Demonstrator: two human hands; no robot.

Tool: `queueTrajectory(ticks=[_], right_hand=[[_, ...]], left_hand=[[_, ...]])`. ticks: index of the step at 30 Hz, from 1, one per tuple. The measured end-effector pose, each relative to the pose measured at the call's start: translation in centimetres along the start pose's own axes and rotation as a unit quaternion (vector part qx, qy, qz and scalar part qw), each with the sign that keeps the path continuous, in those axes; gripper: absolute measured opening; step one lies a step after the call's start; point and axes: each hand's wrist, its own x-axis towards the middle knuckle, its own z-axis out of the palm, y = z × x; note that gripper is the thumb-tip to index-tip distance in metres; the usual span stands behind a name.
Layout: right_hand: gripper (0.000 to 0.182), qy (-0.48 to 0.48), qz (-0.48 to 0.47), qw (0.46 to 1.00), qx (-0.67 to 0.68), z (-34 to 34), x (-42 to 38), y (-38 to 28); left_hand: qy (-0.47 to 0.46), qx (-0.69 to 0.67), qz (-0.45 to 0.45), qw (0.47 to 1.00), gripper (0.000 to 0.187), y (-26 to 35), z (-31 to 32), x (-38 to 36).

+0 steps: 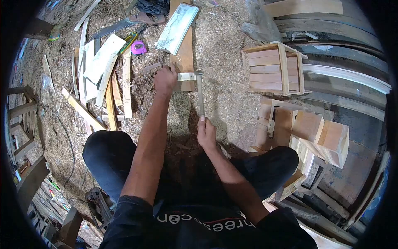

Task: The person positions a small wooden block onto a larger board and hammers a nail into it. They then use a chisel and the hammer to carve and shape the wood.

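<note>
My left hand [165, 81] is closed on the left end of a short pale wood piece [186, 76], which lies across a long brown board [185, 62] on the ground. In my right hand [206, 132] is a hammer [200, 97], gripped low on its handle. The hammer's head is right at the wood piece's right end. Farther up the same board rests a whitish, worn wooden block [177, 29], set at a slant. Any nail at the hammer head is too small to see.
Left of my hands lie loose wood strips [92, 68], a pink tape measure [138, 47] and a handsaw [120, 25]. To the right stand a slatted wooden crate [271, 68] and several wooden boxes [309, 124]. Long planks [331, 50] fill the far right. Sawdust covers the ground.
</note>
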Motion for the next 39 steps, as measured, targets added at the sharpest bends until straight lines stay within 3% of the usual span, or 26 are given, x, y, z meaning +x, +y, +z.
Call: queueTrajectory(ticks=[3, 4, 6, 10, 15, 17, 18, 21, 22, 24, 26, 30, 33, 34, 36, 39], right_hand=[[0.044, 0.032, -0.143, 0.983, 0.107, -0.9, -0.2, -1.1], [0.044, 0.032, -0.141, 0.984, 0.105, -0.4, -0.4, 0.3], [0.039, 0.034, -0.101, 0.991, -0.078, 0.7, -0.1, 1.8], [0.036, 0.025, -0.101, 0.994, 0.018, 0.5, -1.5, 1.3], [0.039, 0.002, -0.097, 0.994, -0.048, 1.0, -0.7, 3.4], [0.041, 0.017, -0.096, 0.985, 0.139, -0.4, -0.3, -0.8], [0.041, 0.015, -0.092, 0.986, 0.139, 0.0, -0.2, -0.5], [0.041, 0.065, -0.075, 0.991, -0.087, 0.6, 0.5, 0.9], [0.041, 0.069, -0.077, 0.991, -0.084, 0.6, 0.2, 1.0], [0.041, 0.071, -0.069, 0.992, 0.078, 0.2, -0.4, 1.1], [0.041, 0.057, -0.074, 0.993, 0.079, -0.2, -0.7, 1.0], [0.046, 0.044, -0.116, 0.990, -0.059, 0.9, -0.5, 1.9], [0.040, 0.034, -0.128, 0.981, 0.141, 0.7, -0.3, 0.1], [0.040, 0.034, -0.123, 0.982, 0.140, 0.9, -0.6, 1.0], [0.039, 0.042, -0.039, 0.998, -0.034, 1.3, -0.1, 1.5], [0.037, 0.054, -0.059, 0.997, -0.018, 1.0, -0.7, 1.6]], left_hand=[[0.003, 0.000, -0.004, 1.000, 0.063, -0.1, -0.2, -0.2], [0.007, -0.002, 0.002, 1.000, 0.063, -0.1, -0.1, -0.4], [0.008, -0.005, 0.005, 1.000, 0.063, 0.1, -0.1, -0.8], [0.015, -0.016, 0.006, 1.000, 0.063, -0.1, -0.1, -0.3], [0.005, -0.004, 0.000, 1.000, 0.062, 0.2, -0.3, -0.1], [0.009, -0.015, -0.001, 1.000, 0.061, 0.1, -0.5, -0.6], [0.005, -0.013, -0.003, 1.000, 0.061, -0.1, -0.4, -0.7], [-0.012, 0.006, 0.003, 1.000, 0.061, 0.3, -0.5, -0.5], [-0.008, 0.006, 0.007, 1.000, 0.061, 0.3, -0.5, -0.3], [0.004, -0.007, 0.009, 1.000, 0.061, 0.0, -0.3, -0.3], [0.000, 0.001, 0.001, 1.000, 0.062, -0.1, -0.3, -0.4], [0.005, -0.005, -0.001, 1.000, 0.062, 0.1, -0.2, -0.3], [0.020, -0.017, 0.016, 1.000, 0.061, -0.8, 0.7, 0.2], [0.015, -0.015, 0.014, 1.000, 0.061, -1.0, 0.9, -0.4], [0.032, -0.018, 0.006, 0.999, 0.058, -0.5, 0.6, -0.2], [0.048, -0.036, 0.007, 0.998, 0.056, -0.5, 0.6, -0.3]])
